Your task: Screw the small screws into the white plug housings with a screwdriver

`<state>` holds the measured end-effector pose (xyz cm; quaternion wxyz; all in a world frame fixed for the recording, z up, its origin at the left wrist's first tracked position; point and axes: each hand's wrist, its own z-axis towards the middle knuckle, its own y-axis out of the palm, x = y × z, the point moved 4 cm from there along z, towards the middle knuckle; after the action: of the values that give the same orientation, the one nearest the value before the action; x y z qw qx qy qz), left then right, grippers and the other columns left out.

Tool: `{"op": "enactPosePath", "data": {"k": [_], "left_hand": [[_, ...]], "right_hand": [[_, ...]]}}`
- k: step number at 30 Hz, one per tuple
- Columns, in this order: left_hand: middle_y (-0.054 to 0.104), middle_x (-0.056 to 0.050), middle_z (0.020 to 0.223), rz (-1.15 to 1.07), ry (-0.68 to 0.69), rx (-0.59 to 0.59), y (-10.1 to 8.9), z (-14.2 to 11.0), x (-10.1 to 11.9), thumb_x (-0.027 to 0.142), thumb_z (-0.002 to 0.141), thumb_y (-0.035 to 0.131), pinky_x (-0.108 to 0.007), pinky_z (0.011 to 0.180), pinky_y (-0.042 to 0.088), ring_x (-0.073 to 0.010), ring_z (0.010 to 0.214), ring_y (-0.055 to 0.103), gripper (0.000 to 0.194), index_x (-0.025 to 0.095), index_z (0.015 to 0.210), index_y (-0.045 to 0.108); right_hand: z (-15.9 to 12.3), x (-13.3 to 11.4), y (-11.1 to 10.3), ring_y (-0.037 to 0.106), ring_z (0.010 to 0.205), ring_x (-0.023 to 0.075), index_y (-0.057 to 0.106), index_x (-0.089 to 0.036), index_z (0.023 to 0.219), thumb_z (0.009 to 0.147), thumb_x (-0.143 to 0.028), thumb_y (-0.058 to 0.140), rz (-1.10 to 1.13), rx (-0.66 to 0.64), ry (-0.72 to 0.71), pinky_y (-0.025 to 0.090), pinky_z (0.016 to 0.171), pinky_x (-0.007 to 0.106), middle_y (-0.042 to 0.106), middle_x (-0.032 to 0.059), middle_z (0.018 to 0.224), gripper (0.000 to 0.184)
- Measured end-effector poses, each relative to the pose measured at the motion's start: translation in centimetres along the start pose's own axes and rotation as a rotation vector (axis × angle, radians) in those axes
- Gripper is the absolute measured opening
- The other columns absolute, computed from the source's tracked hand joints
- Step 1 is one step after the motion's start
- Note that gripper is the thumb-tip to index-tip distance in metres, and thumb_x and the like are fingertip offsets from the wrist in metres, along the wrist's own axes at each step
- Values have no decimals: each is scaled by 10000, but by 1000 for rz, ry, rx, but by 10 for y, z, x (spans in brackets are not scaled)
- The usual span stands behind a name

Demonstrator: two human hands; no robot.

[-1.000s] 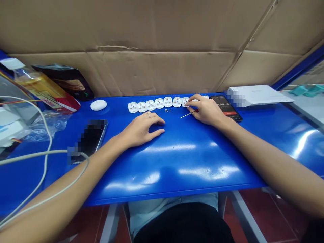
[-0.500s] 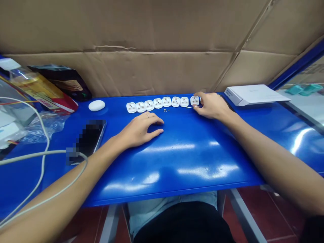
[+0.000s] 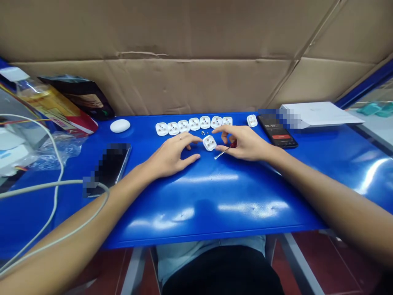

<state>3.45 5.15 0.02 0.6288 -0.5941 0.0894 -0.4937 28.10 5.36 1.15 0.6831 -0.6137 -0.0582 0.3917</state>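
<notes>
A white rounded-square plastic part [image 3: 209,143] with small metal pieces inside lies on the blue table between my hands. My left hand [image 3: 176,153] rests to its left, thumb and fingers apart, holding nothing, with the index fingertip close to its edge. My right hand [image 3: 242,142] grips a screwdriver [image 3: 221,154] in curled fingers; its red handle partly shows and the shaft points down and left. The right thumb is at the part's right edge, with the index finger just above. Several similar white parts [image 3: 194,123] form a row behind. Tiny screws [image 3: 203,132] lie before them.
One more white part [image 3: 252,121] sits apart beside a lit phone [image 3: 278,132]. A white box [image 3: 322,114] stands at right. Another phone [image 3: 107,170], a white oval object [image 3: 120,125], a bottle [image 3: 46,98] and a cable [image 3: 58,164] over my left forearm occupy the left.
My right hand has come left and nearer from the row's right end, bringing one white part over beside my left hand. The left hand has barely moved. The right phone is now uncovered.
</notes>
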Motion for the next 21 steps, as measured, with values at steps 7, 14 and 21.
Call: {"op": "enactPosePath", "data": {"k": [7, 14, 21], "left_hand": [[613, -151, 1457, -12, -89, 50, -1, 0, 1, 435, 956, 726, -460, 1036, 569, -269, 1100, 684, 662, 199, 1536, 511], [691, -134, 1442, -165, -178, 98, 8, 7, 2, 427, 966, 749, -452, 1098, 556, -289, 1227, 697, 606, 195, 1497, 574], [750, -98, 1329, -209, -150, 113, 9, 11, 3, 390, 988, 720, -431, 1055, 570, -259, 1147, 723, 387, 196, 1322, 699]], "right_hand": [[1, 14, -7, 707, 1093, 308, 723, -230, 1189, 1075, -348, 463, 160, 196, 29, 533, 990, 501, 756, 122, 1200, 308], [5, 41, -12, 738, 838, 223, 761, -267, 980, 816, -378, 907, 805, 677, 225, 623, 832, 422, 781, 32, 946, 246], [8, 38, 4, 775, 889, 209, 733, -280, 1009, 886, -452, 856, 931, 689, 260, 658, 942, 448, 802, 34, 1040, 245]]}}
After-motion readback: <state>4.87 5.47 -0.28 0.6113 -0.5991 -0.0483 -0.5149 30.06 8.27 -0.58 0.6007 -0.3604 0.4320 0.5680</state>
